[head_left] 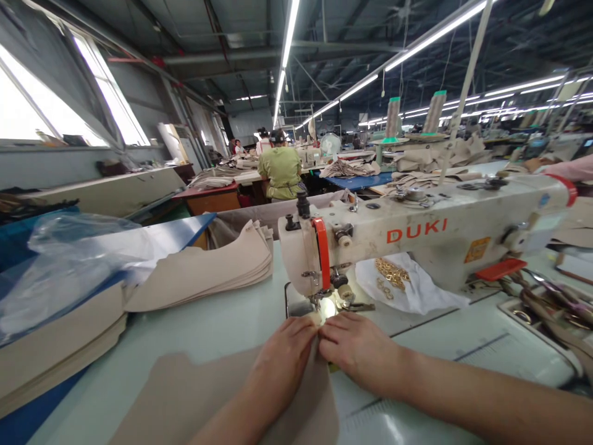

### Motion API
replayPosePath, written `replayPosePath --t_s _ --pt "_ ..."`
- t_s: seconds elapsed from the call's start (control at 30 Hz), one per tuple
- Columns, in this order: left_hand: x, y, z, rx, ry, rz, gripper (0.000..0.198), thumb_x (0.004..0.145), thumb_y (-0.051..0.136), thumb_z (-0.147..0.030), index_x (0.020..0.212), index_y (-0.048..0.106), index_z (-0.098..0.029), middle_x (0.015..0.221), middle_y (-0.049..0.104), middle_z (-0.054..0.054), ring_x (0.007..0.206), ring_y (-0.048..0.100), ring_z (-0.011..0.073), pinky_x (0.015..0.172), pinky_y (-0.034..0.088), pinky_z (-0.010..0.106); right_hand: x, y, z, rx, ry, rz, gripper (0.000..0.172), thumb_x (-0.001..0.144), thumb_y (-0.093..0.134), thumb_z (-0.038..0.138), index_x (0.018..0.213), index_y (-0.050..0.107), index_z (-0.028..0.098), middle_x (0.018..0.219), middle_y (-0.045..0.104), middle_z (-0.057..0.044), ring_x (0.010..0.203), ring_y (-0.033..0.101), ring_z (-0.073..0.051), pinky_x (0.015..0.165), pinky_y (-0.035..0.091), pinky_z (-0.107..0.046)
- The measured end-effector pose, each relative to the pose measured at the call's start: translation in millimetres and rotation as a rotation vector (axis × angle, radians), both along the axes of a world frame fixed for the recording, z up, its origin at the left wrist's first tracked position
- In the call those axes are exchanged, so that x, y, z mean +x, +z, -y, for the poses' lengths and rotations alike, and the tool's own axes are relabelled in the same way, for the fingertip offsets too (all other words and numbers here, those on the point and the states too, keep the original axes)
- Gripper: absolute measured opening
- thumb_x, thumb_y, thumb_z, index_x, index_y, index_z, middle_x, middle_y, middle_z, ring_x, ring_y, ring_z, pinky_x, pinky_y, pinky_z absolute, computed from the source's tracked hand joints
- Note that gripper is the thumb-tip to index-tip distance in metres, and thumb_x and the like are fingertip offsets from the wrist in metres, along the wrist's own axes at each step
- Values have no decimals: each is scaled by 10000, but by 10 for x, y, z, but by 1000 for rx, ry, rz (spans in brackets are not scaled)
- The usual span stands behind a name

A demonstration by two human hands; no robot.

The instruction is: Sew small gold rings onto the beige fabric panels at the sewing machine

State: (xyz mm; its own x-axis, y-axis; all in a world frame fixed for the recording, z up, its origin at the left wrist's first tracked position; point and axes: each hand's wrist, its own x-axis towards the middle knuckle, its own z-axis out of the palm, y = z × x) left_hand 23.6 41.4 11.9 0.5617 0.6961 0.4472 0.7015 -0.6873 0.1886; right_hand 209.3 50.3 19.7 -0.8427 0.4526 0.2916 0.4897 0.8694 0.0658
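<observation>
Right in front of the needle of a white sewing machine, my two hands meet over a beige fabric panel. My left hand has its fingers closed on the panel's edge. Opposite it, my right hand pinches the same edge, fingertips almost touching the left ones. The lit presser foot area is just beyond the fingertips. What lies directly under the fingers is hidden. The panel spreads flat on the pale table toward me and to the left.
Stacked beige panels lie left of the machine, with another stack nearer. Clear plastic covers part of the left side. Gold metal rings sit on a white cloth. A tool tray stands right. Ahead sits a person.
</observation>
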Motion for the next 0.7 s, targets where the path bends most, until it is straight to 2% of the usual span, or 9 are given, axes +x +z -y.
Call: replayPosePath --t_s 0.3,0.7 --pt "21 -20 -241 -11 17 36 196 857 464 -91 907 635 -174 944 688 62 893 630 197 829 541 349 38 -21 -193 -60 -17 -44 57 901 522 183 903 568 149 941 627 -58 921 536 -188 825 412 -311" --pt "-36 -78 -326 80 -7 63 215 887 440 -148 941 648 -164 923 701 70 878 638 208 807 557 369 3 -93 -238 -133 -61 -57 86 883 524 143 966 549 142 1019 617 -87 1011 529 -215 841 440 -337"
